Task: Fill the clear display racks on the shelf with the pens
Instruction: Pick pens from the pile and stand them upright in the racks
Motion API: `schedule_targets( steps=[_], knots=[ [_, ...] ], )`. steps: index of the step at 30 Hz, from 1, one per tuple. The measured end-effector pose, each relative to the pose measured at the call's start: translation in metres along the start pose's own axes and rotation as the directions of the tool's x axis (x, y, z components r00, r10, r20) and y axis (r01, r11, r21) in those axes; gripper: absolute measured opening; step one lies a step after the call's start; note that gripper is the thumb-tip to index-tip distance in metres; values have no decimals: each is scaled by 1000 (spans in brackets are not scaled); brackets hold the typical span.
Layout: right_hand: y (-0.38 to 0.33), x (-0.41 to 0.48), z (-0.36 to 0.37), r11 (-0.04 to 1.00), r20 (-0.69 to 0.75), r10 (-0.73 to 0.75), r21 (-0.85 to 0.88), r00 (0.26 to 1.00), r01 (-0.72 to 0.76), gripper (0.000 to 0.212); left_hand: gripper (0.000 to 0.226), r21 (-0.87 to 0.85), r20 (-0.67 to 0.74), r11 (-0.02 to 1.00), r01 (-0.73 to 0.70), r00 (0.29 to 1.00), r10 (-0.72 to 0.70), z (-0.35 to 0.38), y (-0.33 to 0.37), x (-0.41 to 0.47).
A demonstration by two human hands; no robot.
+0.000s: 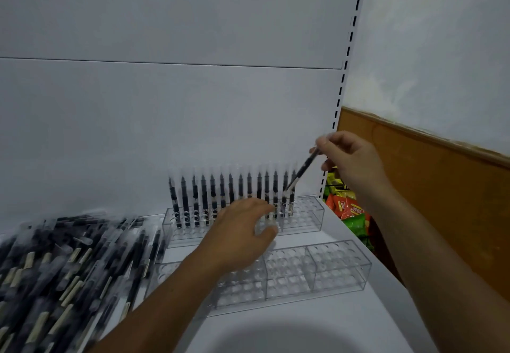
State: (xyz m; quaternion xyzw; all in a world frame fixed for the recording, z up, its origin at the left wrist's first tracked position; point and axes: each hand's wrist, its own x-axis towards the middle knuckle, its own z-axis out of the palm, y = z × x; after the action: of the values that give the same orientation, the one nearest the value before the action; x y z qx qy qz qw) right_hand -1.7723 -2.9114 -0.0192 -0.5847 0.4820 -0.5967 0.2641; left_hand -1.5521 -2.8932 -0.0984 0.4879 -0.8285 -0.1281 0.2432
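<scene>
Pinching a black pen (302,169) by its upper end, the right hand (350,159) holds it tilted at the right end of the upright pen row (229,195) in the far clear rack (306,214); the left hand (242,231), fingers loosely spread, touches that rack.

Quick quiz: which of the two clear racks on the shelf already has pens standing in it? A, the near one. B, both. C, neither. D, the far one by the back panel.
D: a row of pens stands upright in the far rack, while the near rack shows only empty holes.
</scene>
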Motion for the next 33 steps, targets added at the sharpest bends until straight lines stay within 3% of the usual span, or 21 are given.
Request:
schedule_targets(
  steps=[3, 8, 13, 16, 21, 26, 33],
  knots=[
    [10, 9, -5, 983, -49, -68, -175, 996, 58, 11, 49, 79, 34, 997, -8, 999, 5, 4, -1, 2],
    [27, 19, -1, 919, 1, -101, -383, 995, 94, 15, 51, 94, 33, 995, -17, 999, 14, 5, -3, 3],
    [35, 21, 3, 861, 84, -56, -501, 995, 91, 16, 50, 90, 25, 996, -18, 1000, 16, 5, -3, 4],
    [38, 17, 8, 774, 193, 14, -623, 981, 112, 19, 50, 94, 27, 995, -18, 1000, 16, 5, -3, 5],
    [38, 10, 10, 725, 249, 132, -684, 959, 78, 15, 48, 85, 26, 996, -13, 1000, 10, 5, -2, 4],
    [28, 3, 2, 651, 283, 241, -757, 928, 61, 26, 47, 78, 51, 997, -18, 999, 14, 2, 0, 5],
    [2, -8, 11, 551, 315, 218, -821, 924, 150, 28, 51, 153, 96, 987, -51, 995, 36, -11, 7, 4]
  ],
)
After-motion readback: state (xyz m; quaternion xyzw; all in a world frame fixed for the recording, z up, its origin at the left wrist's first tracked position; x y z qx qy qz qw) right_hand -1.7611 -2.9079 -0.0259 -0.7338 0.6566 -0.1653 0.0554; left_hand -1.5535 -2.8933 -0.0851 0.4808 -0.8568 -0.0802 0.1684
